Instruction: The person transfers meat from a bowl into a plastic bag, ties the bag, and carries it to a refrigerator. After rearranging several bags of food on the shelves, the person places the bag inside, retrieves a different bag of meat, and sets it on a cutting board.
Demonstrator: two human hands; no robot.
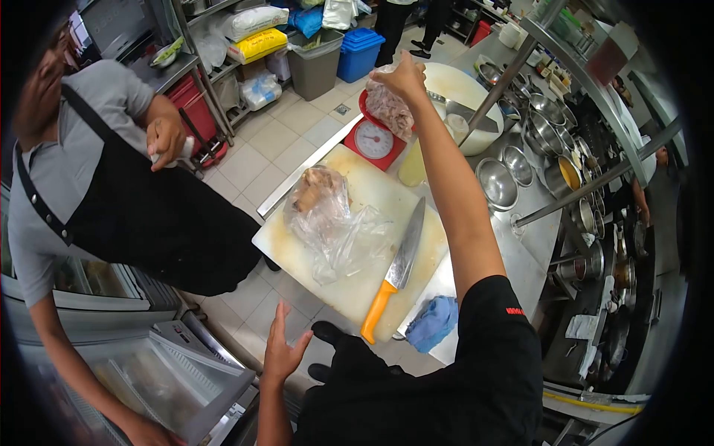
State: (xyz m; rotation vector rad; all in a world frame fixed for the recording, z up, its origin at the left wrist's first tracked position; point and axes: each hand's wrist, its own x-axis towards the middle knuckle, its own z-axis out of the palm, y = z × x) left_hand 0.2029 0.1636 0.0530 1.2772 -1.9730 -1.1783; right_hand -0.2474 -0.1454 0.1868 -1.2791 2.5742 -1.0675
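My right hand reaches forward with its fingers closed on the top of a clear plastic bag of pale meat, which is over the red kitchen scale. My left hand is held up in front of the cutting board, fingers apart, with nothing in it. On the board lies another clear plastic bag with brownish pieces inside, its loose end spread out. To the right of that bag rests a large knife with an orange handle.
A co-worker in a black apron stands at the left, by an open drawer. A blue cloth lies near the board's right corner. Steel bowls and a shelf post stand to the right. A large white tub is behind my forearm.
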